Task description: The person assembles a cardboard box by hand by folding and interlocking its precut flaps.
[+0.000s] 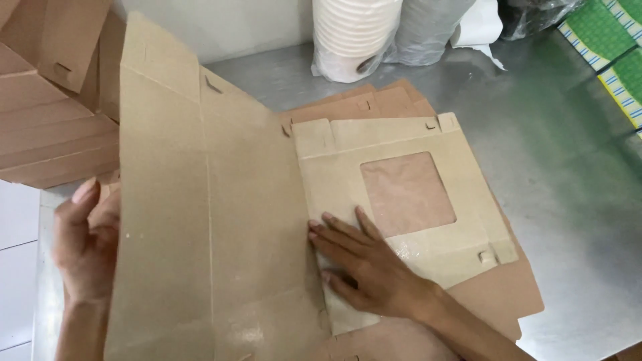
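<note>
A flat brown cardboard box blank is being folded on a steel table. Its left panel stands raised, and my left hand is pressed against the panel's outer side from the left edge. My right hand lies flat, fingers spread, on the blank's lid panel, which lies on the table. That panel has a square clear window. More flat blanks lie stacked beneath.
Folded brown boxes are piled at the far left. Stacks of white paper bowls and wrapped lids stand at the back. Green patterned packs lie at the right edge, with dark plastic bags behind them.
</note>
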